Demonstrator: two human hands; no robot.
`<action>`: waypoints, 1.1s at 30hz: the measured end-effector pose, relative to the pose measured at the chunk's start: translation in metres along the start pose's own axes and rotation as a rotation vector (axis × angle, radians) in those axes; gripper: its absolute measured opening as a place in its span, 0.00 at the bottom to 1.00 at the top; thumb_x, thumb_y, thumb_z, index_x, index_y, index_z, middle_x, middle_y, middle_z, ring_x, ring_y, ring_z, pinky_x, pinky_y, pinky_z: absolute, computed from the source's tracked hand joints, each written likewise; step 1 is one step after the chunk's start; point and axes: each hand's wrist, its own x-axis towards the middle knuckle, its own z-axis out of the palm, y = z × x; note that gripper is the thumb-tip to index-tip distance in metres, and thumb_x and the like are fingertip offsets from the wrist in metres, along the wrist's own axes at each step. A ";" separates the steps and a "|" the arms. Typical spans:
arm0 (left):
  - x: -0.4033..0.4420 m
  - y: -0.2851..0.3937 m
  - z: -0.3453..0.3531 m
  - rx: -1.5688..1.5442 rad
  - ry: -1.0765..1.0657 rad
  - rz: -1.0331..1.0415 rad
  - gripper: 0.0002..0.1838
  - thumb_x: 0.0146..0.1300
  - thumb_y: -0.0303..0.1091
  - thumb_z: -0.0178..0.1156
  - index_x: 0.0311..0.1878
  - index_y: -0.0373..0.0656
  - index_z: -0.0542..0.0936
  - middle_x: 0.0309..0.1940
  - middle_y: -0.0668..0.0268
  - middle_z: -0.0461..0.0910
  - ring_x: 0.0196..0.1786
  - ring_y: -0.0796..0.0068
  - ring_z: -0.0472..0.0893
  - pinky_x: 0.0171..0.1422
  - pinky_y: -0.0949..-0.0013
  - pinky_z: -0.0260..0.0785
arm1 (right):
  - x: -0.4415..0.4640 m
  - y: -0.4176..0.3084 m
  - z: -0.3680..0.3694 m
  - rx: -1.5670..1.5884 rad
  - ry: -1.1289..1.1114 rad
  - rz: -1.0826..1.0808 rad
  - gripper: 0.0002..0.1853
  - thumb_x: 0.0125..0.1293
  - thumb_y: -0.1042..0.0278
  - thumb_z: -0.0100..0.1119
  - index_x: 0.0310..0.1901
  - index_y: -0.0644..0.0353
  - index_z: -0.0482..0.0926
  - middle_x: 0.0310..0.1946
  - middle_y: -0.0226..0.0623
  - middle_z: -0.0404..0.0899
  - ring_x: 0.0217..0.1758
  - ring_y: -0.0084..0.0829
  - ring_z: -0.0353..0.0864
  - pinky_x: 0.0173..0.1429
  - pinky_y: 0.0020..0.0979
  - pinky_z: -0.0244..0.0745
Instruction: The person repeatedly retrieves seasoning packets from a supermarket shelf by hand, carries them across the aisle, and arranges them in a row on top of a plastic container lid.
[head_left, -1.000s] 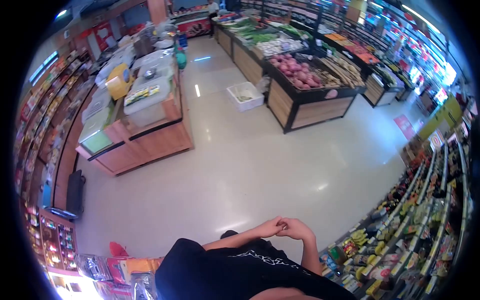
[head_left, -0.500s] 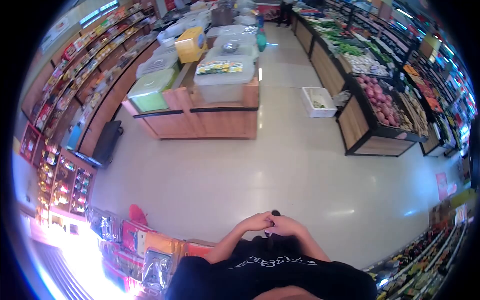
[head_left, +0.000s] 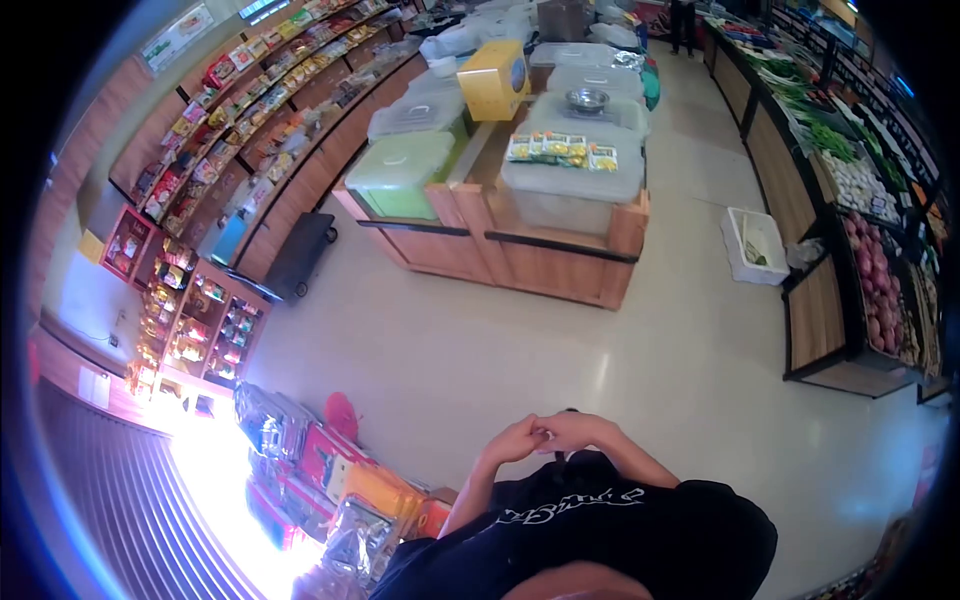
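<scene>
My left hand (head_left: 517, 439) and my right hand (head_left: 573, 431) meet in front of my black shirt (head_left: 640, 525), fingers closed and touching. A small dark thing (head_left: 560, 457) shows just below the fingers, and a bit of black peeks out above the right hand; its kind cannot be made out. The fingers hide most of it. To the left of my hands, the nearest goods are packaged items in orange wrapping (head_left: 380, 488) and clear plastic bags (head_left: 357, 535).
A wooden display stand (head_left: 560, 265) carries lidded plastic bins and a yellow box (head_left: 493, 80). Vegetable counters (head_left: 815, 310) run along the right, with a white crate (head_left: 752, 247) on the floor. Snack shelves (head_left: 240, 135) and a black cart (head_left: 300, 255) stand left.
My view has turned to the left, so the stand and vegetable counters sit farther right in it. My hands stay together at my front, the right hand now covering more of the black thing.
</scene>
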 end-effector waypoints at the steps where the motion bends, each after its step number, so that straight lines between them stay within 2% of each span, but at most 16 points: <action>1: 0.014 0.005 -0.015 0.015 0.017 0.006 0.15 0.66 0.38 0.56 0.49 0.38 0.73 0.43 0.50 0.81 0.48 0.55 0.81 0.52 0.60 0.72 | 0.005 -0.008 -0.030 -0.017 -0.008 -0.012 0.24 0.61 0.54 0.65 0.55 0.59 0.76 0.45 0.47 0.83 0.48 0.46 0.83 0.53 0.40 0.75; 2: 0.029 0.009 -0.028 0.033 0.067 -0.002 0.14 0.67 0.38 0.57 0.50 0.39 0.74 0.41 0.52 0.81 0.46 0.59 0.81 0.52 0.61 0.72 | 0.013 -0.011 -0.052 -0.028 -0.016 -0.024 0.24 0.61 0.55 0.65 0.55 0.58 0.76 0.45 0.47 0.83 0.48 0.46 0.83 0.53 0.40 0.75; 3: 0.047 0.017 -0.042 0.052 0.113 -0.011 0.14 0.67 0.37 0.57 0.50 0.39 0.75 0.40 0.55 0.82 0.45 0.64 0.81 0.51 0.62 0.72 | 0.027 0.006 -0.068 0.068 0.030 -0.140 0.24 0.61 0.54 0.64 0.54 0.59 0.77 0.45 0.47 0.83 0.48 0.47 0.82 0.54 0.40 0.75; 4: 0.061 0.029 -0.058 0.068 0.157 -0.022 0.13 0.67 0.36 0.58 0.51 0.40 0.76 0.38 0.58 0.82 0.43 0.68 0.80 0.50 0.64 0.72 | 0.036 0.008 -0.088 -0.021 0.089 -0.131 0.24 0.62 0.53 0.64 0.54 0.58 0.76 0.46 0.46 0.84 0.48 0.47 0.82 0.54 0.40 0.75; 6: 0.095 0.063 -0.097 0.129 0.159 -0.101 0.13 0.66 0.36 0.58 0.51 0.41 0.76 0.35 0.59 0.82 0.39 0.67 0.80 0.47 0.63 0.72 | 0.057 0.019 -0.137 -0.197 0.201 -0.087 0.23 0.64 0.53 0.62 0.56 0.58 0.76 0.46 0.43 0.84 0.48 0.47 0.82 0.53 0.39 0.75; 7: 0.106 0.077 -0.106 0.158 0.164 -0.129 0.13 0.66 0.36 0.59 0.51 0.41 0.76 0.34 0.59 0.82 0.36 0.66 0.80 0.45 0.62 0.73 | 0.061 0.021 -0.148 -0.164 0.211 -0.063 0.23 0.63 0.53 0.62 0.54 0.59 0.76 0.46 0.44 0.84 0.48 0.48 0.82 0.53 0.40 0.75; 9: 0.133 0.072 -0.112 0.089 0.153 -0.083 0.14 0.65 0.35 0.59 0.51 0.42 0.75 0.32 0.59 0.82 0.35 0.64 0.80 0.42 0.61 0.73 | 0.070 0.028 -0.173 -0.106 0.232 -0.010 0.22 0.61 0.52 0.62 0.50 0.60 0.78 0.45 0.47 0.84 0.49 0.49 0.82 0.53 0.42 0.75; 13: 0.194 0.060 -0.131 -0.005 0.050 -0.040 0.15 0.63 0.33 0.60 0.52 0.41 0.74 0.32 0.58 0.81 0.34 0.65 0.80 0.41 0.63 0.72 | 0.096 0.060 -0.210 -0.099 0.160 0.099 0.23 0.65 0.52 0.61 0.53 0.61 0.77 0.47 0.47 0.83 0.50 0.46 0.82 0.54 0.38 0.75; 16: 0.247 0.031 -0.146 0.035 0.061 0.145 0.15 0.63 0.33 0.60 0.52 0.41 0.74 0.32 0.59 0.82 0.34 0.68 0.81 0.41 0.64 0.73 | 0.118 0.084 -0.242 -0.071 0.183 0.118 0.23 0.65 0.52 0.62 0.53 0.61 0.77 0.48 0.45 0.83 0.50 0.45 0.82 0.54 0.37 0.75; 19: 0.298 0.039 -0.192 0.002 -0.086 0.104 0.14 0.64 0.36 0.58 0.49 0.39 0.75 0.37 0.50 0.83 0.42 0.50 0.83 0.45 0.56 0.73 | 0.140 0.088 -0.290 -0.042 0.174 0.181 0.24 0.64 0.52 0.63 0.54 0.62 0.76 0.49 0.44 0.83 0.50 0.43 0.82 0.54 0.36 0.75; 22: 0.356 0.061 -0.243 0.035 -0.185 0.004 0.14 0.64 0.38 0.58 0.48 0.39 0.75 0.37 0.48 0.83 0.43 0.47 0.83 0.46 0.54 0.72 | 0.164 0.088 -0.348 -0.008 0.247 0.193 0.25 0.64 0.51 0.64 0.55 0.62 0.76 0.48 0.44 0.83 0.50 0.43 0.82 0.55 0.35 0.75; 25: 0.417 0.068 -0.291 0.137 -0.158 0.247 0.12 0.65 0.37 0.59 0.45 0.38 0.75 0.34 0.54 0.81 0.38 0.56 0.81 0.46 0.59 0.72 | 0.186 0.076 -0.411 0.029 0.297 0.180 0.24 0.65 0.54 0.64 0.55 0.61 0.75 0.48 0.41 0.83 0.50 0.38 0.82 0.55 0.34 0.75; 28: 0.475 0.078 -0.344 0.141 -0.174 0.380 0.13 0.66 0.39 0.58 0.44 0.38 0.76 0.37 0.53 0.81 0.41 0.55 0.80 0.47 0.59 0.71 | 0.218 0.101 -0.458 0.231 0.382 0.041 0.21 0.66 0.61 0.64 0.56 0.61 0.74 0.49 0.37 0.82 0.50 0.31 0.80 0.55 0.33 0.74; 29: 0.493 0.084 -0.361 0.197 -0.156 0.354 0.14 0.65 0.40 0.58 0.43 0.38 0.76 0.38 0.50 0.80 0.43 0.52 0.80 0.49 0.57 0.71 | 0.234 0.119 -0.468 0.384 0.428 -0.036 0.21 0.66 0.66 0.64 0.58 0.61 0.73 0.52 0.33 0.79 0.52 0.26 0.77 0.56 0.30 0.73; 31: 0.526 0.100 -0.384 0.305 -0.119 0.298 0.16 0.64 0.42 0.58 0.43 0.37 0.76 0.40 0.45 0.79 0.47 0.45 0.78 0.52 0.53 0.70 | 0.245 0.105 -0.495 0.466 0.516 0.022 0.22 0.66 0.67 0.64 0.59 0.61 0.72 0.53 0.34 0.78 0.53 0.25 0.76 0.57 0.29 0.72; 33: 0.556 0.109 -0.398 0.296 -0.114 0.358 0.16 0.63 0.41 0.59 0.43 0.36 0.76 0.43 0.45 0.78 0.50 0.45 0.76 0.54 0.53 0.69 | 0.258 0.107 -0.516 0.566 0.570 0.038 0.24 0.66 0.69 0.64 0.61 0.61 0.70 0.56 0.34 0.76 0.54 0.24 0.76 0.56 0.29 0.74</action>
